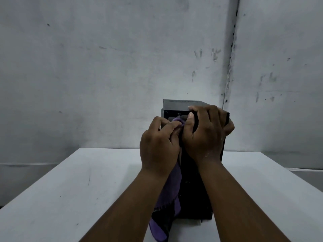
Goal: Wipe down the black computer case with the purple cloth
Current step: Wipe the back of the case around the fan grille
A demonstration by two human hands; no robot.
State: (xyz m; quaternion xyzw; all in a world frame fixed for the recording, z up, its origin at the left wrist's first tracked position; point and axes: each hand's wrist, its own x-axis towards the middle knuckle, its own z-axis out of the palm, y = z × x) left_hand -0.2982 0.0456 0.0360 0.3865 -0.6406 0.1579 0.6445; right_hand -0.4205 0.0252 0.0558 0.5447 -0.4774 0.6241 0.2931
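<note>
My left hand is pinching the purple cloth against the black computer case standing on the white table. My right hand is gripping its top edge. The cloth is hanging down, soft and wrinkly.

- My left hand is raised against the near top edge of the computer case, fingers curled, pinching the purple cloth.
- My right hand grips the case's top right, fingers curled over the edge.
- Both forearms extend toward it.

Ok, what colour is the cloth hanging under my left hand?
Purple, with a dark edge; the cloth shows best in the head view.
</note>
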